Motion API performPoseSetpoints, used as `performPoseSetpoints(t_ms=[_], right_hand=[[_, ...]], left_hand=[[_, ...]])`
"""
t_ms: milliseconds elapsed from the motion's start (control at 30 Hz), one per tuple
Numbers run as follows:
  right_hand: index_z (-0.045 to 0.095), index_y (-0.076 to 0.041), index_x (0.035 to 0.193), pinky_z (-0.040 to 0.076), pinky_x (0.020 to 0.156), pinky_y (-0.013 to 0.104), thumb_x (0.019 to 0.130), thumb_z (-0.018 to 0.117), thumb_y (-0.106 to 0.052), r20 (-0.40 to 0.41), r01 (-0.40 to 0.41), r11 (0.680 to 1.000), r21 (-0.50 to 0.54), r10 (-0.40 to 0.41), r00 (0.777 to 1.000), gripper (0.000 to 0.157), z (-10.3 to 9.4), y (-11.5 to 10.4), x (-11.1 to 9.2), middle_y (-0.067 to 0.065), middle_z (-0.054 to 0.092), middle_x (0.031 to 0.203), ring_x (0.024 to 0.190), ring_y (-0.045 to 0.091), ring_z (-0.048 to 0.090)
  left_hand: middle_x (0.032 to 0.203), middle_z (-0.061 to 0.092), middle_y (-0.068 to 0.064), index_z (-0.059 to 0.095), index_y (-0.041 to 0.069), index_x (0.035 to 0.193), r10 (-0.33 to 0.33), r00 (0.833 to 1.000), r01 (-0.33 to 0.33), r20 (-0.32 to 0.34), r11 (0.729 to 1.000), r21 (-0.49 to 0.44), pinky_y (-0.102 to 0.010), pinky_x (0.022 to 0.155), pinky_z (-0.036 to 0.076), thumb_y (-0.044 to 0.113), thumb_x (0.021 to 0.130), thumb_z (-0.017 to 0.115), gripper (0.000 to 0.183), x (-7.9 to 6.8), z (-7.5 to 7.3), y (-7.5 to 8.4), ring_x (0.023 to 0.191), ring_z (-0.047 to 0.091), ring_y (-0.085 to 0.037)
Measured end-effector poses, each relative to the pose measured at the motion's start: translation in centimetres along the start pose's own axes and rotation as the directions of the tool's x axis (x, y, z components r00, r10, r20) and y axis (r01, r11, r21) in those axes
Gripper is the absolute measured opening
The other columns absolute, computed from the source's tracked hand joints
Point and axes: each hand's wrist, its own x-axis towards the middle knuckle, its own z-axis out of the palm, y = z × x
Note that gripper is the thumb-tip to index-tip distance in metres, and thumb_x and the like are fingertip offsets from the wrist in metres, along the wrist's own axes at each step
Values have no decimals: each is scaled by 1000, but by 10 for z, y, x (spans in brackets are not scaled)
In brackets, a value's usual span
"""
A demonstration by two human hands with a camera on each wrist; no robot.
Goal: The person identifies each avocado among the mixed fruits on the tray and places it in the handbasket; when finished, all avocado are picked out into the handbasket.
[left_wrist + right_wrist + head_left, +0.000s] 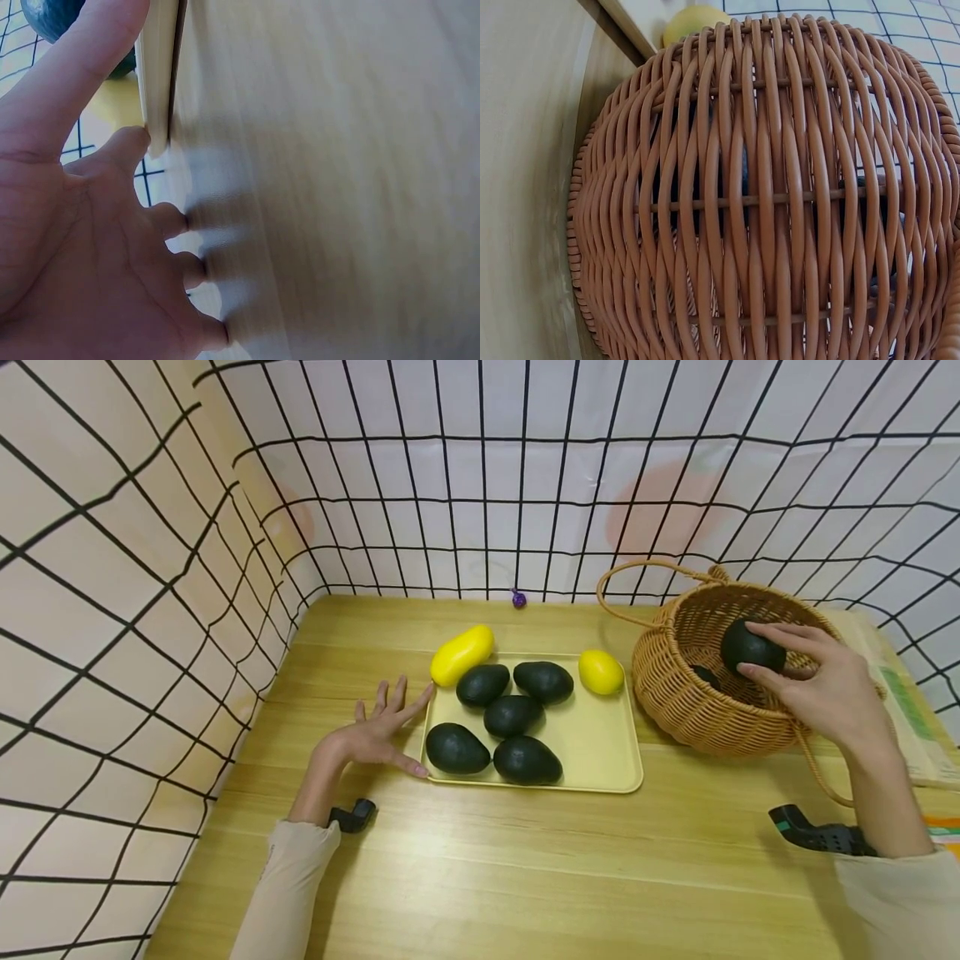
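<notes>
My right hand (832,693) pinches a dark avocado (750,647) between thumb and fingers, inside the mouth of a wicker basket (712,718). Lower in the basket, part of another dark avocado (705,675) shows. In the right wrist view the woven basket wall (765,187) hides most of what is behind it. My left hand (378,731) spreads its fingers at the left edge of a pale yellow tray (592,752), thumb and index finger touching the rim. On the tray lie several avocados (513,716), a lemon (600,672) and a longer yellow fruit (462,656) at the back left corner.
Black wire grid panels (480,502) stand along the back and sides of the wooden table (525,868). A small purple object (518,599) sits by the back panel. The basket's handle (645,564) leans out to the left. A pale packet (907,710) lies right of the basket.
</notes>
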Motion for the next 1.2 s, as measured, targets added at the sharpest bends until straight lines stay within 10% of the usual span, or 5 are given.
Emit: performPoseSetpoints(t_ms=[100, 467, 800, 933, 1200], right_hand=[[54, -16, 151, 36, 72, -10, 97, 74, -26, 19, 6, 1000, -12, -6, 1000, 59, -1, 1, 1, 29, 44, 153, 115, 53, 55], [55, -11, 150, 39, 68, -8, 97, 74, -24, 56, 2, 1000, -11, -1, 998, 58, -2, 0, 2, 33, 42, 154, 113, 65, 56], [55, -11, 150, 31, 72, -10, 98, 72, -29, 58, -11, 999, -43, 14, 998, 57, 0, -2, 2, 32, 38, 158, 122, 64, 49], [56, -11, 150, 45, 92, 25, 100, 69, -31, 34, 3, 997, -72, 0, 999, 55, 3, -2, 1, 30, 40, 157, 131, 60, 43], [58, -13, 148, 41, 100, 26, 99, 70, -27, -51, 80, 996, -40, -82, 995, 52, 11, -17, -7, 23, 46, 156, 133, 54, 47]], left_hand=[[166, -33, -22, -4, 28, 167, 1, 1000, -1, 1, 1000, 2, -80, 112, -21, 50, 77, 89, 131, 0, 0, 0, 151, -36, -48], [166, -33, -22, -4, 28, 167, 3, 1000, -3, 1, 1000, 2, -81, 112, -21, 49, 77, 89, 131, 1, 0, 0, 150, -36, -48], [166, -34, -22, -4, 28, 167, 0, 1000, 0, 1, 1000, 2, -81, 112, -21, 49, 77, 89, 131, 1, 0, 1, 151, -36, -48], [167, -33, -22, -4, 28, 167, -1, 1000, 1, 1, 1000, 8, -81, 112, -21, 49, 78, 89, 130, 1, -1, 2, 151, -36, -48], [166, -33, -22, -4, 28, 167, -9, 1000, 9, 1, 1000, 10, -80, 112, -21, 49, 77, 89, 131, 0, -1, 2, 151, -36, -48]])
